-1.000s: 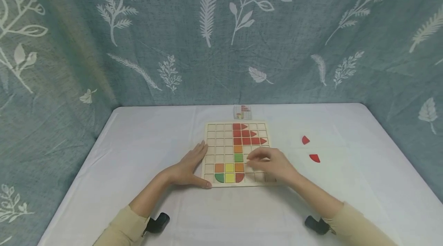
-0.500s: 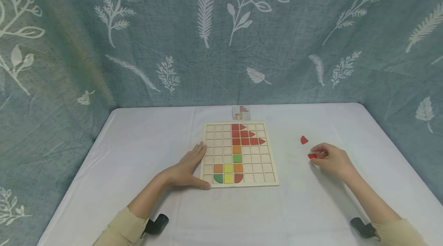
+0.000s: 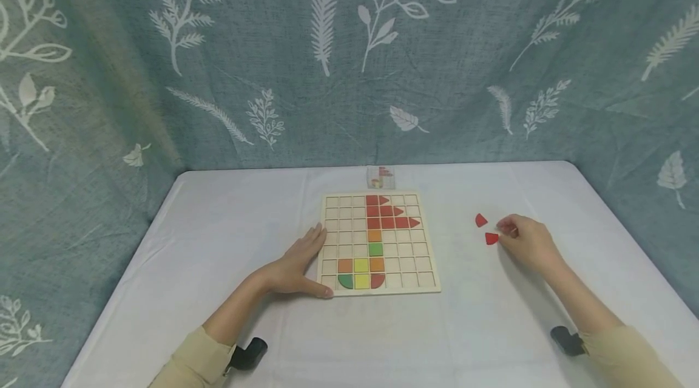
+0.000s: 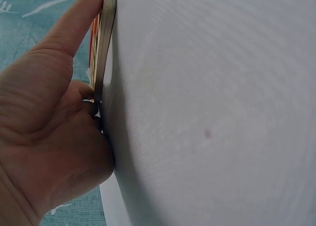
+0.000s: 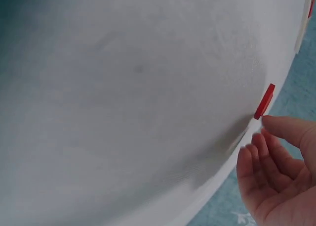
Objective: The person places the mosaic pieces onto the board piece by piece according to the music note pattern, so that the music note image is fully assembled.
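My left hand (image 3: 295, 266) rests against the left edge of a pale wooden grid board (image 3: 338, 231), fingers extended and thumb at the near corner. In the left wrist view the thumb (image 4: 81, 21) lies along the board's side (image 4: 106, 43). To the right of the board, two red quarter-round pieces lie on the table: a nearer piece (image 3: 491, 238) and a farther piece (image 3: 480, 220). My right hand (image 3: 530, 245) is just right of the nearer one, with loosely bent fingers and nothing between them. Its thumb tip (image 5: 269, 122) is at a red piece (image 5: 265, 102); contact is unclear.
Red, orange, green and yellow pieces sit in some of the board's squares, including a row of red pieces (image 3: 393, 223) with a pointed end. Behind the board lies a small picture card (image 3: 380, 177). The white-covered table (image 3: 246, 206) meets a leaf-patterned curtain (image 3: 327, 115).
My right hand moved from over the board to the loose red pieces. The nearer piece has turned and shifted slightly away, and the fingers have come off it. The left hand stays put.
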The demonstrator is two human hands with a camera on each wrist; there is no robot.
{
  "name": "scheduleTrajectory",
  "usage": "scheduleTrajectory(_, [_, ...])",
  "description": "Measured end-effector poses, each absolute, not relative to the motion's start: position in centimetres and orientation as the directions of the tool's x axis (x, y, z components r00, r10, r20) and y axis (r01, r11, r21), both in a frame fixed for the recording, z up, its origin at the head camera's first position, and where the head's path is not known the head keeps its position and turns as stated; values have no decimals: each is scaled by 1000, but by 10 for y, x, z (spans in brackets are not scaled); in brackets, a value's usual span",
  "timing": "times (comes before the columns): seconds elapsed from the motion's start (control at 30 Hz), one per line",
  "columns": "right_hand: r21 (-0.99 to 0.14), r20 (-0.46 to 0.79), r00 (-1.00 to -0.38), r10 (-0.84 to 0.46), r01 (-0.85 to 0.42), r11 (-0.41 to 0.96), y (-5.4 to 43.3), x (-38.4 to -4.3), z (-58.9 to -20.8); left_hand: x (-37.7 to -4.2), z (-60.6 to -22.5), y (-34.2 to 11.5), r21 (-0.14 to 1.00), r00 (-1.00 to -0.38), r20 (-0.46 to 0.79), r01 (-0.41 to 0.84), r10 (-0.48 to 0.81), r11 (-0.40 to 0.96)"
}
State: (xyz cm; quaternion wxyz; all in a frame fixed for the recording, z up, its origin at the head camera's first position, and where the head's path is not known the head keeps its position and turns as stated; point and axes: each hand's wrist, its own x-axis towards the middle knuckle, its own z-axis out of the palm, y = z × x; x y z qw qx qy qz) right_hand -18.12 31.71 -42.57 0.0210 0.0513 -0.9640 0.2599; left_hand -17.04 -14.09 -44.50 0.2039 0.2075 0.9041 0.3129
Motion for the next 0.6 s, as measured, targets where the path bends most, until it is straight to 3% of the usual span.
scheduleTrajectory(0.23, [-534,-12,-996,-89,-69,843,308,-182,-422,-170,-446,-141,652,-832,-235,249,503,716])
scheduleTrajectory(0.6, [-589,21,-994,-111,-102,802,302,-183,-425,-171,-446,-142,658,-830,-231,251,508,709])
